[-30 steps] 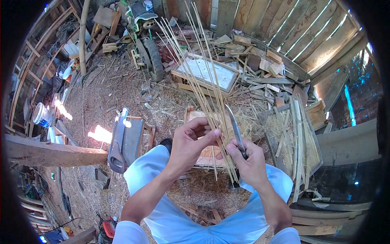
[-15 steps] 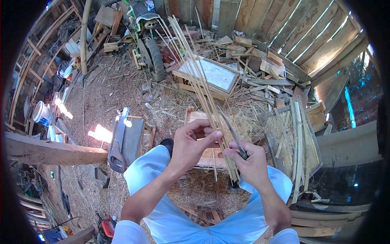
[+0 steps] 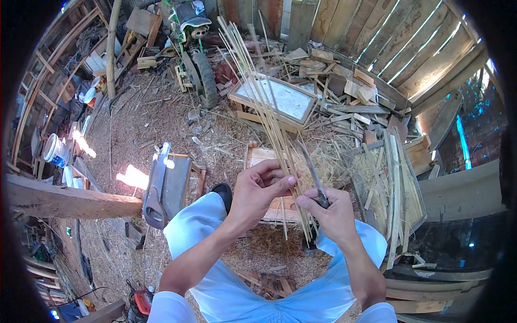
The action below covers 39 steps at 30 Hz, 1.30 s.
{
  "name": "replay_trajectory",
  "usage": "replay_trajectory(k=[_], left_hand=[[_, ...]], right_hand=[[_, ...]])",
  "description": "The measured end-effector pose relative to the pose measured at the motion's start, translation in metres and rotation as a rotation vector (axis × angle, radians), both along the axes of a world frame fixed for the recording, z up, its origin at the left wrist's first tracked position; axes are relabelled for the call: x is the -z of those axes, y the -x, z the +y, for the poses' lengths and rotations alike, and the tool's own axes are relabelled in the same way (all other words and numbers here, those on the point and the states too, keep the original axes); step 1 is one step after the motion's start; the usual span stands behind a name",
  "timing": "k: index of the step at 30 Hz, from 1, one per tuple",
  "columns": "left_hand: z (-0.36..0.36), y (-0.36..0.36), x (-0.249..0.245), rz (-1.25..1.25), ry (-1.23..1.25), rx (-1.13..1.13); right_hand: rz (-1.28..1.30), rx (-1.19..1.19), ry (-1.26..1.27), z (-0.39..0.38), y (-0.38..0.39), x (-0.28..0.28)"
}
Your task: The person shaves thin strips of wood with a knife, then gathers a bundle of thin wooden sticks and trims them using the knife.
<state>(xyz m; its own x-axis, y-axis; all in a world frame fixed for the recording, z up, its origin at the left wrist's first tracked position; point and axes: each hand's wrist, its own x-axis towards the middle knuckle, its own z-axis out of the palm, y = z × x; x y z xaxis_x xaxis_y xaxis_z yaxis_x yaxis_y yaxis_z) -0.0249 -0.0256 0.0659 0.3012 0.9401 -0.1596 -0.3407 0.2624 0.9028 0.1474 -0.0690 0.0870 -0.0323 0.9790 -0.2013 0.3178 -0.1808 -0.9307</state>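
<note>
Several long, thin pale strips (image 3: 264, 110) slant up and left from between my knees, gripped in my left hand (image 3: 265, 189) between thumb and fingers. Close by on the right, my right hand (image 3: 329, 211) is closed on the dark handle of a knife (image 3: 314, 173), its blade pointing up and slightly left, just beside the strips. The thumb and fingertips of my right hand are near the lower part of the bundle; whether they touch it I cannot tell. Below the strips is a low wooden piece (image 3: 262, 156) between my legs.
A handsaw (image 3: 156, 188) rests on a dark board (image 3: 177, 185) at the left, near a thick beam (image 3: 75, 203). Ahead stand a framed white panel (image 3: 283, 98), a wheel (image 3: 205, 81) and scrap wood (image 3: 350, 107). More strips lie on a panel (image 3: 412, 199) at the right.
The upper ends of the strips have shifted slightly left. The knife blade has moved a little away from the bundle, with a visible gap between them now.
</note>
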Motion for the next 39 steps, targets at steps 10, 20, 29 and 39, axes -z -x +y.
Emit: replay_trajectory(k=[10, 20, 29, 39], left_hand=[[0.0, 0.001, 0.0, -0.026, -0.026, -0.008], [-0.001, 0.0, -0.003, -0.055, 0.013, -0.046], [-0.002, 0.0, -0.003, -0.071, 0.024, -0.065], [-0.002, 0.001, 0.0, -0.044, 0.017, -0.105]], right_hand=[[-0.002, -0.046, 0.027, 0.0, 0.002, -0.01], [0.05, -0.07, -0.018, 0.0, 0.003, -0.005], [0.072, -0.022, 0.113, 0.001, 0.003, -0.016], [0.045, -0.057, 0.086, 0.001, 0.004, -0.014]])
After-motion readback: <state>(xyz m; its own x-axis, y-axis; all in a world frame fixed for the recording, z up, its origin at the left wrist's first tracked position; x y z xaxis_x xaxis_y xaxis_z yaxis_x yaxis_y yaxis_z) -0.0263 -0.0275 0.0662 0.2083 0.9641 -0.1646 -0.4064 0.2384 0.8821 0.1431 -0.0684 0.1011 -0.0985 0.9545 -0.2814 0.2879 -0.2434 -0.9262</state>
